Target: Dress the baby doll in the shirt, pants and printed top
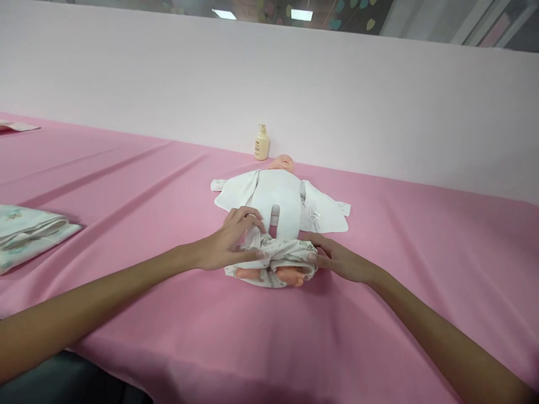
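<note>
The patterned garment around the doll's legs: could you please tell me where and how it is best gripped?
Probably by the gathered upper edge of the patterned garment, pinched from both sides: the fabric bunches into graspable folds there, the left hand and right hand flank it, and a doll foot shows below.

Shows a worktop (421,224) draped in pink cloth (126,179), creased toward the left. Bears, near the middle, a doll (283,163) on its back, head toward the far edge, in a white top (277,188) with sleeves spread; upright beside the head, a cream pump bottle (261,146); at the left, a folded printed cloth (33,230); farther back, a flat pale piece (25,127).
</note>
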`<state>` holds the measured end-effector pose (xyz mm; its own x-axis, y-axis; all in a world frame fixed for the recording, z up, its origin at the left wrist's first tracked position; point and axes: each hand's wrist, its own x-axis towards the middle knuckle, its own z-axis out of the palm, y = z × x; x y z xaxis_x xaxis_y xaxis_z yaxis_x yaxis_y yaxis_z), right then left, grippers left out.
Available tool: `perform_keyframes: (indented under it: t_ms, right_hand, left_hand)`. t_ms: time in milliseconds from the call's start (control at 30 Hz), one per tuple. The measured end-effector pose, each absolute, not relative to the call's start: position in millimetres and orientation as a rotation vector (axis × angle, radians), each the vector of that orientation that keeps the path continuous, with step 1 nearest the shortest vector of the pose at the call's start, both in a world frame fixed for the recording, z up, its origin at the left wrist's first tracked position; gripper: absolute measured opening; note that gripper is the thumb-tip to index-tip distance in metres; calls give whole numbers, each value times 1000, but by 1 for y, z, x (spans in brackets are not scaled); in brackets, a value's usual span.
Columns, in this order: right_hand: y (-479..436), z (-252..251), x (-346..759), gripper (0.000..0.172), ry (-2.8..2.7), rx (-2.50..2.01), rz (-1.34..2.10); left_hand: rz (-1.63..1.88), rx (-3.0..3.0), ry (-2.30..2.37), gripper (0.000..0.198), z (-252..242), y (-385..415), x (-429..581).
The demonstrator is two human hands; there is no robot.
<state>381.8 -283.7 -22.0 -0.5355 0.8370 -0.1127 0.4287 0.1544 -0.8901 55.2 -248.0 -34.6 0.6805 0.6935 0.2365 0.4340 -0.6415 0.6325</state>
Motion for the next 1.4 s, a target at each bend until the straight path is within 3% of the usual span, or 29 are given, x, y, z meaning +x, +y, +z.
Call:
perform_keyframes:
  t_ms: [100, 300, 533, 633, 833, 1067, 1400]
  right_hand:
    - [-279, -27, 386, 48, -1947, -1232, 1323]
    - [-254, -35, 379, 34, -1845, -1155, 1295]
    - [-255, -64, 372, 34, -1576, -1146, 1489]
    - [-257, -65, 373, 33, -1662, -1156, 1480]
    - [-250, -49, 377, 40, -1785, -1120, 1442]
    - [-229, -3, 387, 36, -1977, -1046, 1818]
    - [-222, 30, 362, 32, -2015, -1021, 1793]
  left_hand:
    - [677, 2220, 796, 34, -47, -237, 30]
    - [535, 2084, 637, 43, -63, -224, 14]
    - [470, 1785, 687, 25, -60, -231, 17]
    - [452, 1612, 799, 30, -58, -231, 19]
    - [483, 1563, 869, 35, -49, -228, 25]
    - [410, 1640, 768, 31, -25, -222, 31]
    - [276, 2076, 678, 22, -1, -220, 45]
